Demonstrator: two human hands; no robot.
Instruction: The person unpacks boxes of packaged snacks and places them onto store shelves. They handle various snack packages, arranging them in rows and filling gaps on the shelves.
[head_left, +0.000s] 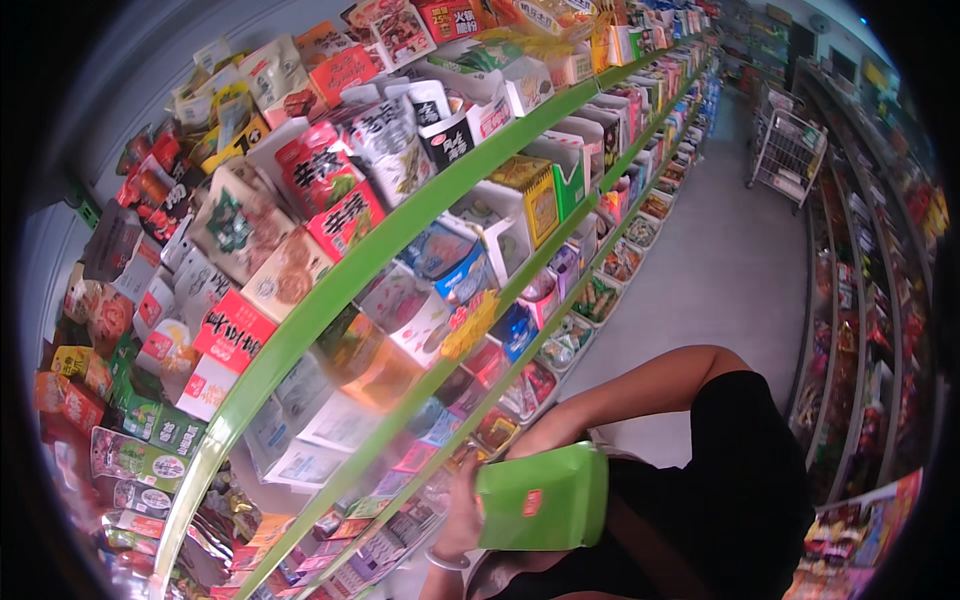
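Note:
A green cardboard box (559, 499) with a small red mark is close in front of my black shirt. My left hand (459, 517), with a bracelet at the wrist, holds the box at its left edge; the fingers are partly hidden. My right forearm reaches down from the upper right, and my right hand (536, 439) is at the box's upper left edge, mostly hidden behind it. Whether those fingers grip it cannot be seen. Beside the hands, a shelf with a green edge strip (420, 199) carries packaged snacks, among them an orange-yellow box (367, 360) and white cartons (315, 442).
Lower tiers hold open trays of wrapped snacks (596, 298) along the grey aisle floor (697, 247). A wire cart (787, 154) stands further up the aisle. Another stocked shelf (840, 300) runs along the right, with a colourful carton (862, 532) at the lower right.

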